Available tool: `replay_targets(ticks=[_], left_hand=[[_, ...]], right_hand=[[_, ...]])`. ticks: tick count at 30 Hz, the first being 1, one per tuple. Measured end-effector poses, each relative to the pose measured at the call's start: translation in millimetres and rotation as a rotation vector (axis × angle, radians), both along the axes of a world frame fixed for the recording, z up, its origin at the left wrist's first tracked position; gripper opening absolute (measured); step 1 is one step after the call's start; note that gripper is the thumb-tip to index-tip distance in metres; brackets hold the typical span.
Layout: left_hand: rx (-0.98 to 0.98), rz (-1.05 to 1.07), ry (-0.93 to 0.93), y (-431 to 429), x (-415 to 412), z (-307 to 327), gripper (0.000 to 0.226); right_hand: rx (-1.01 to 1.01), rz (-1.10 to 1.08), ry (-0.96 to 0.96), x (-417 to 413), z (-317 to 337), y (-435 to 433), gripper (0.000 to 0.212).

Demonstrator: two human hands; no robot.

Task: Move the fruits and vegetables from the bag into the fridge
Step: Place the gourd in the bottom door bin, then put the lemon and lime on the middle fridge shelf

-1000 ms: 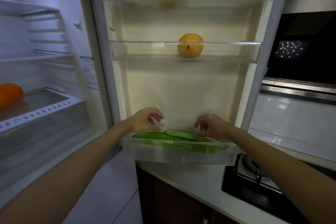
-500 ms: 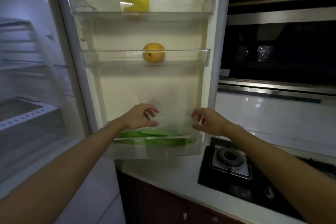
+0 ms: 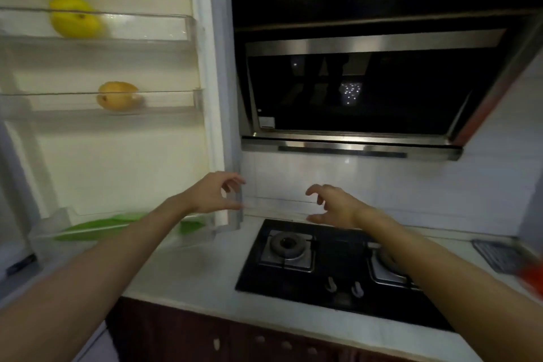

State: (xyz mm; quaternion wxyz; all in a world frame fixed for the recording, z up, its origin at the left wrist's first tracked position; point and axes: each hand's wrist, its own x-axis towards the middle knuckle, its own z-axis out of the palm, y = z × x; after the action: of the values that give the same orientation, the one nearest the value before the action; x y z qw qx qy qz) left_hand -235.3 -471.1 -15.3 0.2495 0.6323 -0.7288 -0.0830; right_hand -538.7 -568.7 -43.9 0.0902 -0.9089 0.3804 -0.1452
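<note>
The open fridge door fills the left of the view. A yellow fruit lies in its top clear bin, an orange-yellow fruit in the middle bin, and green vegetables in the bottom bin. My left hand hovers in front of the door's right edge, fingers curled apart and holding nothing. My right hand is out over the back of the stove, fingers spread and empty. No bag is in view.
A black two-burner gas stove is set into the white counter right of the door. A dark range hood hangs above it. Something red shows at the far right edge. Dark cabinet fronts run below the counter.
The view has swung right, away from the fridge interior toward the stove. Both hands have left the bottom door bin with the green vegetables and moved right, still empty.
</note>
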Motion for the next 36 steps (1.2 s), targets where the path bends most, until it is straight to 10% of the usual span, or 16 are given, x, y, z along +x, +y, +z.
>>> replay_targets(ticks=[19, 36], left_hand=[[0.085, -0.618, -0.046, -91.9, -372.1, -52.3, 0.054], [0.136, -0.961, -0.031, -200.8, -595.0, -78.7, 0.044]], right_hand=[[0.149, -0.729, 0.092, -399.3, -52.5, 103.9, 0.073], [-0.001, -1.112, 0.009, -565.5, -59.5, 120.8, 0.054]])
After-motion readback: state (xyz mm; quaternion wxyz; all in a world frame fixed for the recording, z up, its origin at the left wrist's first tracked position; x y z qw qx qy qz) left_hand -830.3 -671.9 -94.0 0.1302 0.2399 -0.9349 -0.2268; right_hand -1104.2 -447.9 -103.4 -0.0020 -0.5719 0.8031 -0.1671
